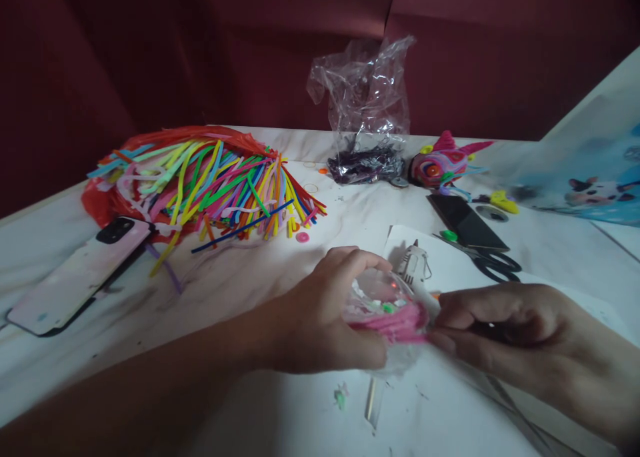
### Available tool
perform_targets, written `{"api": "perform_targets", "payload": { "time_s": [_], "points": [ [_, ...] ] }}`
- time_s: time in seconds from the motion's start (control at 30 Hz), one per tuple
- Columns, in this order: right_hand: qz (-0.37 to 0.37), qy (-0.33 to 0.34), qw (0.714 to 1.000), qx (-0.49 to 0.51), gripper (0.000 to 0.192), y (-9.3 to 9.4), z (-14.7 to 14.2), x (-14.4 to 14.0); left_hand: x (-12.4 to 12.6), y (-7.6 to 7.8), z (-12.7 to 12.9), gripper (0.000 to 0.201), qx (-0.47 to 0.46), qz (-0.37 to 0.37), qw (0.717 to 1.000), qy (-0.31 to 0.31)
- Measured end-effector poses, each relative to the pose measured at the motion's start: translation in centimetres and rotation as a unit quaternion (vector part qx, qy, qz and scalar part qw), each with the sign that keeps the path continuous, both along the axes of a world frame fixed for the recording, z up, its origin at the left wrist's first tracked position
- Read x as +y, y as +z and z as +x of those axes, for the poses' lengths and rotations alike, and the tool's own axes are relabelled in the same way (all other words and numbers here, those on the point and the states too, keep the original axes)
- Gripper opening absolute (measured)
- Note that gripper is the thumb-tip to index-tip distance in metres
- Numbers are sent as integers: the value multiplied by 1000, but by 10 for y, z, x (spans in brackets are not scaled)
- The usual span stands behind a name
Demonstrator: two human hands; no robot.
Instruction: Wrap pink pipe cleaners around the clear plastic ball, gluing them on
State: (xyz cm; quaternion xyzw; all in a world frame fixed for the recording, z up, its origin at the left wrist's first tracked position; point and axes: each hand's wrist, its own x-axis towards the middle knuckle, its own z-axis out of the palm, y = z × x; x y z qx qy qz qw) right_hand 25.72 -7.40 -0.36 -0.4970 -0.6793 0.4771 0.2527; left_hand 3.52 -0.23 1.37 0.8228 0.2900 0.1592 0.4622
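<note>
My left hand (340, 317) is wrapped round a clear, rounded plastic container (377, 285), thumb below and fingers above. A band of pink pipe cleaners (395, 322) runs around the container, and bits of white and green show through its wall. At the container's right side my right hand (500, 333) pinches the end of a pink pipe cleaner between thumb and forefinger. Just behind the container lies a white hot glue gun (414, 262), partly hidden by it.
Colourful pipe cleaners (225, 183) spill from a red bag at left, near a phone (80, 277). Black scissors (493, 263) and a dark flat slab (467, 223) lie at right. Behind stand a clear plastic bag (370, 110) and a pink craft figure (440, 163). A glue stick (373, 400) lies in front.
</note>
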Motion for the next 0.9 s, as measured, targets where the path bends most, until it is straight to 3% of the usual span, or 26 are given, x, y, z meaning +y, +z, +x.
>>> {"api": "perform_targets", "payload": {
  "time_s": [0.33,0.53,0.73,0.9],
  "points": [
    [-18,12,999,30,66,4,-4,-1,-1,-3,-1,63,-20,29,999,0],
    [20,-21,998,50,65,5,-17,0,-1,-4,0,63,-22,41,999,-4],
    [74,-27,996,48,44,-4,-17,-3,-1,-5,-1,65,-22,49,999,-2],
    [107,-36,994,8,51,-7,-16,-7,-3,-3,-1,68,-11,35,999,-4]
  ]
}}
